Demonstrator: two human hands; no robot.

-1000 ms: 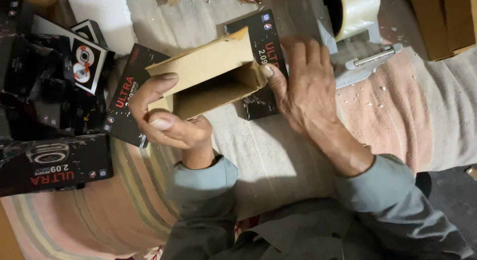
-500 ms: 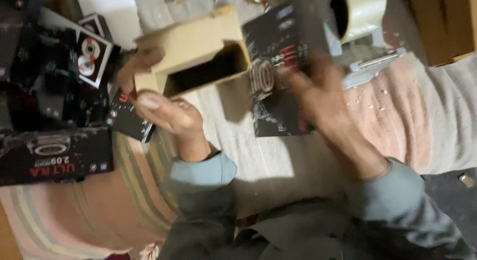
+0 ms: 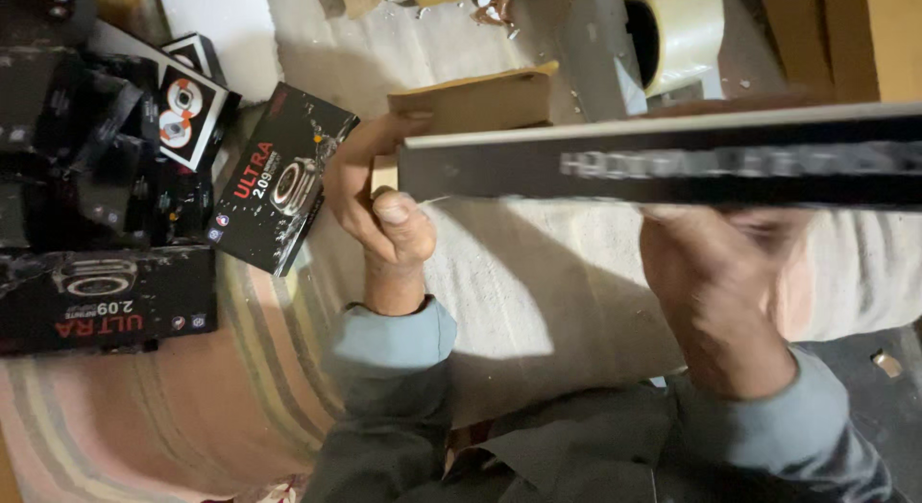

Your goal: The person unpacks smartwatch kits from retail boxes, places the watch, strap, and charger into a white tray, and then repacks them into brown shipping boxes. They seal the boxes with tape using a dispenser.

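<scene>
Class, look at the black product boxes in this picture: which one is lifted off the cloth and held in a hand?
The long black box seen edge-on, gripped by the right hand; the other boxes lie flat at the left.

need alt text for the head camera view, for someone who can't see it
Seen from above, a person's right hand lifts a flat black box edge-on towards the camera, while the left hand holds a small brown cardboard carton. More black product boxes are piled at the left on a striped cloth, and a tape roll lies beyond.

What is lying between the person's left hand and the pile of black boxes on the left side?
In the head view, one flat black box lies tilted on the cloth, close beside the left hand.
</scene>
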